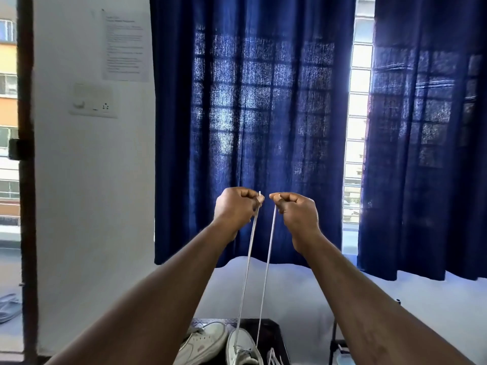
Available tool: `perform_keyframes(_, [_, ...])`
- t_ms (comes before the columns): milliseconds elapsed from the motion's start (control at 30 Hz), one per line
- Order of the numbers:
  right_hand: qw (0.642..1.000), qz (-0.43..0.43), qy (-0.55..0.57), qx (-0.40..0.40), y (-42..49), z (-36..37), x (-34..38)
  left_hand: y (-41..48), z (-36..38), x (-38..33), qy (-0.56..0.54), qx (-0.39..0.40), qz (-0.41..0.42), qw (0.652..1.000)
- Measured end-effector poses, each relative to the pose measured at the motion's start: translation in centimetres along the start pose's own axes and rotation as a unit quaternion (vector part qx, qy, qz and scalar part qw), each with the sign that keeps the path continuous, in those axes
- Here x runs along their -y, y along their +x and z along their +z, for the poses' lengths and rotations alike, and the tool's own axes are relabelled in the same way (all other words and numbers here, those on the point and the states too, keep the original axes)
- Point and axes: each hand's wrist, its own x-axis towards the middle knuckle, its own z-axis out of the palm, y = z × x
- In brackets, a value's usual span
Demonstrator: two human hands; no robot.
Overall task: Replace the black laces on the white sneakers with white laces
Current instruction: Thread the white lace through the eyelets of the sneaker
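Left hand (pixel 235 209): is pinching 1 end of the flat white lace (pixel 248 259), fingers curled, raised before the dark blue curtain (pixel 250 101).
Right hand (pixel 297 213): is pinching the other end, just beside the left hand, not touching it.
Lace: 2 taut strands are running down to the upright white sneaker (pixel 243 349) at the near edge of the black table (pixel 274 335).
Second white sneaker (pixel 203 341): is lying on its side, touching the first.
Around: loose white strands (pixel 272 356) are lying right of the upright sneaker; a printed paper sheet (pixel 125 46) is hanging on the wall.
In the way: the left forearm is covering the table's left edge.
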Motion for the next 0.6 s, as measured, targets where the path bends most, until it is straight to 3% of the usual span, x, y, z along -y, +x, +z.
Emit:
perform_keyframes(133, [1.0, 0.009, -0.017, 0.016, 1.0, 0.3, 0.1, 1.5, 0.4, 0.0, 0.064, -0.029, 0.016, 0.997])
perform_keyframes(600, [0.998, 0.046, -0.035, 0.035, 2.3, 1.8, 0.6, 3.1, -0.1, 0.1, 0.137, -0.049, 0.027, 0.989])
